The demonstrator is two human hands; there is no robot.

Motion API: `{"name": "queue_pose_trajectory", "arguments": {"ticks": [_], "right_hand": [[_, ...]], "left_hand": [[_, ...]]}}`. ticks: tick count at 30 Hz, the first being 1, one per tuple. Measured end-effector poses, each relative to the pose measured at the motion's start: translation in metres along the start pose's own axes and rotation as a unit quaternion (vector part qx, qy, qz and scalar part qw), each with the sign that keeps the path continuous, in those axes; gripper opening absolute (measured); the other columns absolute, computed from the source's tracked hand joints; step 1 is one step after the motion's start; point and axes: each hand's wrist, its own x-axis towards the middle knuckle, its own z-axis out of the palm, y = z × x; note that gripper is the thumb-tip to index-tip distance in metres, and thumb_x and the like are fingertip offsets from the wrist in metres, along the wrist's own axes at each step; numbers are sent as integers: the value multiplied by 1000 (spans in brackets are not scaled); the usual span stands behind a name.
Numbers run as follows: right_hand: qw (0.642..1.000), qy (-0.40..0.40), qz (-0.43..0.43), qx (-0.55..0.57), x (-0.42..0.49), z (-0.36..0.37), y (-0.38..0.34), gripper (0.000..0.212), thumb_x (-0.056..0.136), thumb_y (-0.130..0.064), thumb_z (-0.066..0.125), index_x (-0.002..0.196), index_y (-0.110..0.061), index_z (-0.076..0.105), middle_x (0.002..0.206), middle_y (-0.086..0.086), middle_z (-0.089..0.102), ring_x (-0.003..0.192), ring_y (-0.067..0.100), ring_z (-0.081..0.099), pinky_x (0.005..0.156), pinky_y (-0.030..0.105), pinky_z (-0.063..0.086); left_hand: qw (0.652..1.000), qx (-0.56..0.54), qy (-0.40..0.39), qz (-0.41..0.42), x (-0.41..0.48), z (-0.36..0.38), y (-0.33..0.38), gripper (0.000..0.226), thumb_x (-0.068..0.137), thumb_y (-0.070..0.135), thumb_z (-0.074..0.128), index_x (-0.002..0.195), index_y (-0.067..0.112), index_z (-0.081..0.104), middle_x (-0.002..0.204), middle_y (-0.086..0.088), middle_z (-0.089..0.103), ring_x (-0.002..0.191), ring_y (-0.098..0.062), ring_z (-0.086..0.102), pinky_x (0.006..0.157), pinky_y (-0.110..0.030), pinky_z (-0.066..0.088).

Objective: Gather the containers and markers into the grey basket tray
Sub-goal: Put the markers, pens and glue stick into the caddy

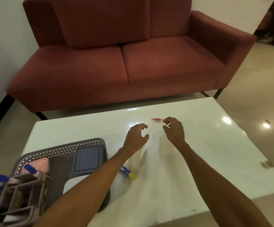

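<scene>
The head camera looks down at a shiny white table (198,153) with a dark red sofa (116,63) behind it. Both bare arms of the person reach out over the middle of the table. The left hand (136,136) hangs above the table with its fingers curled and spread apart, and it holds nothing. The right hand (174,130) is just beside it, also with curled, open fingers, and it holds nothing too. A pink marker (157,119) lies flat on the table just past the right hand, and its near end is right at the fingertips (165,120); it is hard to tell if they touch it. Near the left front of the table sits the grey basket tray (90,142), with little holes in its wall. Inside the tray lies a grey-blue box with a lid (87,159), a pink box (39,163) next to it, and a white box (74,183) partly hidden under the left arm. At the front of the tray stands a grey holder (23,197) with blue markers (29,167) sticking out of it. Another marker with a blue body and a yellow cap (129,173) lies on the table just beside the tray, partly under the left arm. It looks blurry.
</scene>
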Motion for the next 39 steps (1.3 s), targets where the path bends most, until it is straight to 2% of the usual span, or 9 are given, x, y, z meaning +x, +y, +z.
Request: {"name": "queue_pose_trajectory", "arguments": {"ticks": [5,10,15,20,24,27,32,36,39], "right_hand": [[992,-67,-23,-105,32,11,9,36,86,-6,62,121,-15,61,122,5,62,114,25,54,87,35,49],[967,-121,-70,-214,43,27,14,47,88,-6,56,134,-14,53,139,4,53,128,25,47,107,40,37],[954,-81,-101,-271,36,31,12,42,89,-7,53,130,-16,53,124,5,58,112,25,54,97,36,41],[967,-110,-59,-220,10,29,-4,33,87,-2,57,119,-7,53,113,12,63,102,29,59,84,35,48],[981,-114,0,-159,-21,28,-19,34,85,0,56,118,-4,57,115,13,59,108,32,56,85,37,46],[987,-101,14,-127,-47,27,-35,30,87,2,53,114,-6,62,114,13,59,109,31,55,79,31,41],[993,-87,13,-79,-87,24,-63,27,87,4,53,110,-6,64,111,14,60,104,31,58,77,31,41],[997,-70,9,-43,-109,24,-79,25,85,5,57,108,-2,64,107,15,63,97,31,61,76,30,43],[998,-62,17,-17,-120,24,-81,26,85,5,57,108,-4,65,103,12,65,85,24,58,71,26,39]], "left_hand": [[1000,15,-6,1,23,7,-8,40,88,22,69,126,17,61,124,-3,64,114,-25,59,101,-41,50],[1000,19,-4,-2,30,9,-16,40,88,22,69,127,18,60,126,-2,63,116,-23,58,102,-39,50],[1000,20,0,-5,23,-2,-21,39,89,22,68,127,18,60,128,-2,62,117,-23,58,102,-39,50],[1000,17,-13,-12,-2,-23,-26,36,91,20,66,127,18,62,128,0,62,116,-22,58,102,-38,49],[999,20,-35,-4,-29,-43,-35,33,90,12,64,123,17,65,123,-2,65,109,-22,62,97,-37,52],[996,38,-83,-10,-53,-56,-40,40,86,1,62,123,17,65,118,-4,65,108,-24,62,93,-37,54],[961,154,-230,2,-86,-58,-46,53,82,1,64,132,19,59,128,-5,59,120,-22,52,93,-33,48],[939,244,-240,44,-99,-51,-44,47,86,17,69,131,18,58,132,-5,59,122,-24,54,89,-30,40],[916,317,-234,79,-106,-42,-42,36,85,7,63,120,10,64,124,-10,62,112,-30,61,87,-36,46]]}}
